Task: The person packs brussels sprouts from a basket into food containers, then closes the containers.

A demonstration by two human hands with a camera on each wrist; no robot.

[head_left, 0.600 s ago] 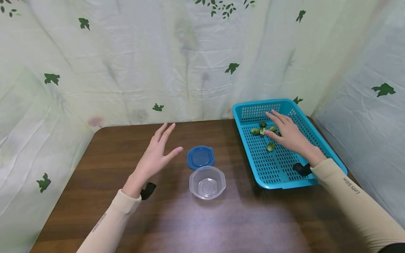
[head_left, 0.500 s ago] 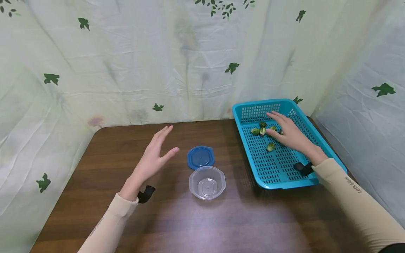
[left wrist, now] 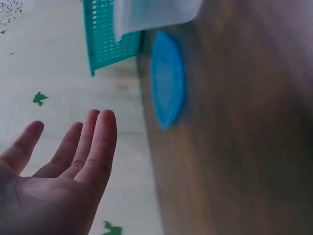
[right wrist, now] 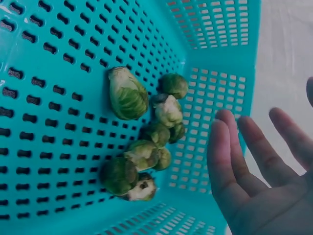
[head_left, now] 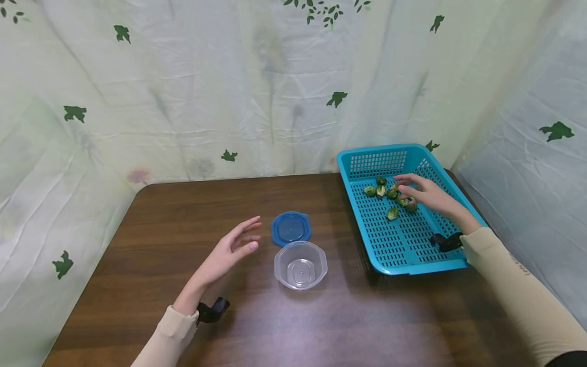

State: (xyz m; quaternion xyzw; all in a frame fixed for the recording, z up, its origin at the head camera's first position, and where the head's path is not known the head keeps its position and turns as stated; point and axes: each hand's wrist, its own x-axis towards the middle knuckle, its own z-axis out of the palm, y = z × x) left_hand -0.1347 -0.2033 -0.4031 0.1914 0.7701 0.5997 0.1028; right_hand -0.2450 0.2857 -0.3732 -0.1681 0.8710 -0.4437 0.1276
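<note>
Several green Brussels sprouts (right wrist: 128,95) lie on the floor of a turquoise slotted basket (head_left: 367,244). Over them is my right hand (head_left: 426,195), fingers spread and holding nothing; in the right wrist view this hand (right wrist: 264,181) appears beside the sprouts with a gap between. My left hand (head_left: 227,252) hovers above the table, relaxed and holding nothing, left of a clear plastic tub (head_left: 300,278). Behind the tub lies its blue lid (head_left: 291,228), flat on the wood. From the left wrist, the palm and fingers of my left hand (left wrist: 73,171) show bare, apart from the lid (left wrist: 167,81).
The brown wooden table (head_left: 183,214) meets a pale leaf-printed curtain (head_left: 206,102) along its back edge. Another curtain side (head_left: 527,193) runs close by the basket's right rim. Raised walls surround the sprouts on all sides.
My left hand has come down and nearer to me, its fingers bending a little. The right hand has shifted right, uncovering more sprouts. Tub, lid and basket have stayed put.
</note>
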